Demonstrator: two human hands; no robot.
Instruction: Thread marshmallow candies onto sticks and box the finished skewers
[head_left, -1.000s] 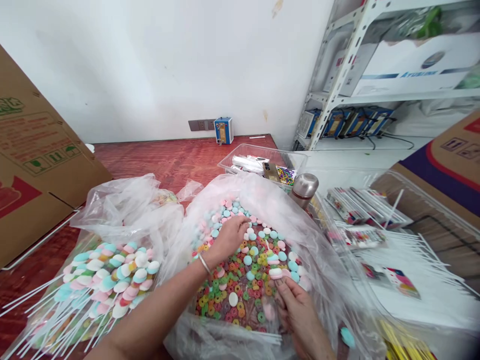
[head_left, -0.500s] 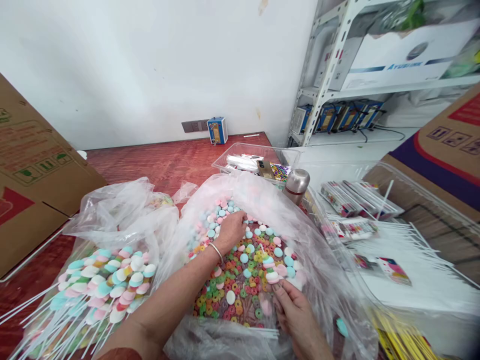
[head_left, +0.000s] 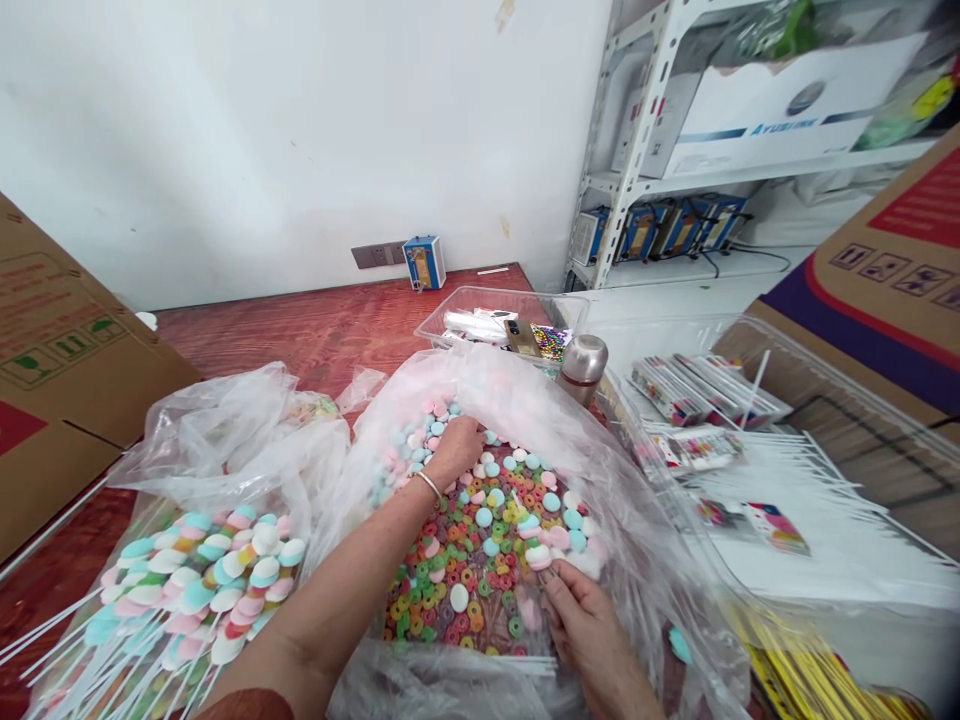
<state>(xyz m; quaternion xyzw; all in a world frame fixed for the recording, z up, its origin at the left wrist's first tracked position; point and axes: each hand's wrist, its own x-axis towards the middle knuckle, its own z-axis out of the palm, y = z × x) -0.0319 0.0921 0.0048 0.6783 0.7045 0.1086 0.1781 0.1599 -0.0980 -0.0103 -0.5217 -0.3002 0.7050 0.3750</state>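
My right hand [head_left: 589, 630] pinches a candy skewer by its lower end. The skewer [head_left: 534, 552] carries pink-and-white and blue-and-white marshmallow discs with gummy rings between them, and its stick is mostly hidden. My left hand [head_left: 456, 452], a bangle on its wrist, reaches into the far part of the open plastic bag [head_left: 480, 370]. Its fingers are drawn together among loose marshmallow discs [head_left: 484, 517]; whatever they hold is hidden. Coloured gummy rings [head_left: 469, 560] lie spread over the bag's near part.
On the left, finished-looking skewers [head_left: 202, 580] lie on another plastic bag [head_left: 225, 410]. A steel flask [head_left: 583, 362] and a clear tray [head_left: 427, 325] stand behind. White sticks and packets fill a clear bin [head_left: 825, 570] at right. Cardboard boxes [head_left: 67, 370] flank the table.
The view has shifted slightly. My left hand stays among the marshmallows at the far part of the bag, and my right hand keeps its pinch on the skewer.
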